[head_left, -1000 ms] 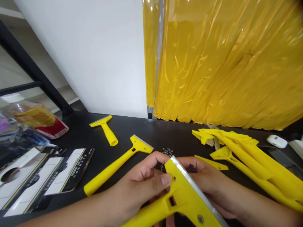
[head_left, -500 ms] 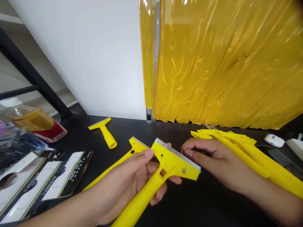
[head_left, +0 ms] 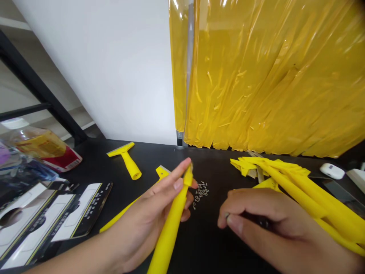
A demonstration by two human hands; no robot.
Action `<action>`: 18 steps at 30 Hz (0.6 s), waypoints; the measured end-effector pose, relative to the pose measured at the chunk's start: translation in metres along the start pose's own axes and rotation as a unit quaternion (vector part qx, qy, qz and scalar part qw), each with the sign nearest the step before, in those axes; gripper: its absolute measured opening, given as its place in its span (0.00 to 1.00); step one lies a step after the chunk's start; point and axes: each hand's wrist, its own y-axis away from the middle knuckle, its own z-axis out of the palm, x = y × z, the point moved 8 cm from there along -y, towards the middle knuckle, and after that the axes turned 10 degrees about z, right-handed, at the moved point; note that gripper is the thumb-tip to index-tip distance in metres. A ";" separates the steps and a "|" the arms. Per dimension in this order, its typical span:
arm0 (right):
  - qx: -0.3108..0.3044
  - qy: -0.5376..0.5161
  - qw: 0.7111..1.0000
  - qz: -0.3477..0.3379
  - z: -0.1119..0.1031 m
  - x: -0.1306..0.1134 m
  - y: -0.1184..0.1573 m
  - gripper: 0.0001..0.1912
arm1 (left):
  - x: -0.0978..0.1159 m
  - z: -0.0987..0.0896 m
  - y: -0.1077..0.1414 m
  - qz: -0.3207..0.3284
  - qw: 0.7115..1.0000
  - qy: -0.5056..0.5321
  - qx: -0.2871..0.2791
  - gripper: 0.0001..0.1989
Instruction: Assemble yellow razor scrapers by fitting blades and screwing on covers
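Note:
My left hand is closed around a yellow scraper, whose head is turned edge-on, so its flat face is hidden. Lower right, my right hand has thumb and forefinger pinched on a tiny metal piece, too small to name. A dark object shows partly beneath its curled fingers. Small screws and nuts lie in a loose pile on the black table just beyond my left fingertips. Another yellow scraper lies partly behind my left hand.
A short yellow scraper lies farther back. At left are printed cards and a tilted bottle. Several yellow scraper handles are heaped at right, near a white earphone case. Yellow plastic strips hang behind the table.
My left hand has rotated the scraper from face-on to edge-on. The right hand has drawn down and away from its blade, still pinching. The pile of small hardware has come into sight.

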 end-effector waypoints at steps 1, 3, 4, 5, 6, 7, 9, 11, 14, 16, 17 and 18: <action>0.003 0.003 1.000 -0.008 0.004 -0.002 0.001 0.11 | 0.002 -0.003 -0.001 0.016 1.000 -0.014 0.018 0.36; 0.016 0.008 1.000 -0.024 0.009 -0.004 0.002 0.10 | 0.003 -0.007 -0.002 0.041 0.997 -0.055 0.043 0.46; 0.017 0.010 0.999 -0.031 0.011 -0.004 0.002 0.09 | 0.003 -0.008 -0.003 0.050 0.995 -0.077 0.046 0.49; 0.014 0.012 0.999 -0.032 0.014 -0.004 0.001 0.09 | 0.002 -0.009 -0.004 0.058 0.993 -0.096 0.046 0.51; 0.007 0.013 0.999 -0.029 0.016 -0.003 0.000 0.09 | 0.001 -0.009 -0.004 0.062 0.991 -0.114 0.046 0.51; -0.003 0.014 1.000 -0.022 0.019 -0.002 -0.001 0.09 | 0.000 -0.008 -0.004 0.064 0.989 -0.128 0.044 0.52; -0.022 0.015 1.000 -0.008 0.022 0.001 -0.003 0.10 | -0.002 -0.008 -0.002 0.058 0.987 -0.140 0.050 0.51; -0.027 0.012 1.000 -0.003 0.024 0.001 -0.002 0.10 | -0.002 -0.008 0.000 0.048 0.988 -0.136 0.056 0.45; -0.026 0.006 1.000 -0.008 0.025 0.001 0.000 0.09 | -0.005 -0.005 0.003 0.038 0.992 -0.118 0.026 0.31; -0.032 0.007 0.999 -0.008 0.026 0.002 0.001 0.10 | -0.007 -0.003 0.004 0.051 0.993 -0.105 -0.007 0.31; -0.035 0.009 0.999 -0.007 0.027 0.002 0.002 0.10 | -0.007 -0.001 0.005 0.064 0.993 -0.097 -0.022 0.33; -0.039 0.010 0.999 -0.004 0.027 0.003 0.002 0.11 | -0.007 0.000 0.005 0.074 0.993 -0.087 -0.032 0.36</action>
